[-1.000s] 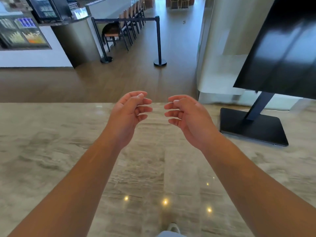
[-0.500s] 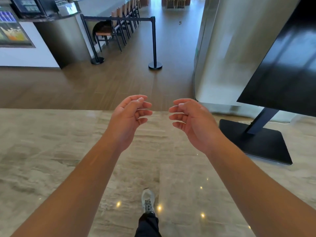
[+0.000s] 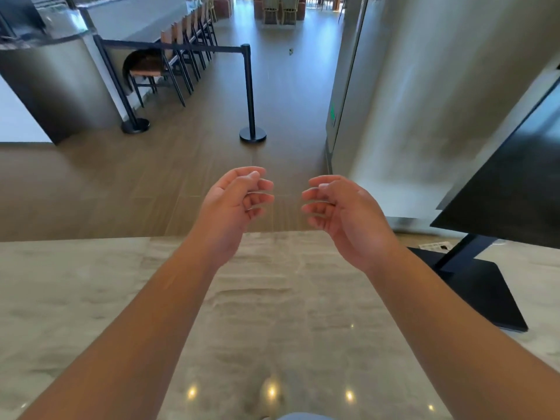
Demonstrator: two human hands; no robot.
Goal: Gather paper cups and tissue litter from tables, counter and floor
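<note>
Out in front of the chest, both bare arms reach forward over pale marble floor, the palms turned toward each other. The left hand has its fingers loosely curled and parted, grasping nothing; the right hand mirrors it, fingers bent and slack, also empty. A clear gap separates the two sets of fingertips — they do not touch.

Compared with half a second ago, the hands keep almost the same pose and spacing, but the scene behind them has slid: the seam where marble meets brown wood floor now lies below the fingers, near the wrists, whereas it ran just under the knuckles before. The shoe and dark trouser leg seen earlier at the bottom edge are gone; only a sliver of pale blue shows there. The black stanchion with its round base stands nearer and larger, its belt running left to a second post beside the curved counter. A row of dark chairs lines the counter's far side. On the right, the black display on its flat stand fills more of the edge, beside a grey pillar.

No cup is visible. Far down the wood floor lies one small speck — too small to tell whether it is litter.
</note>
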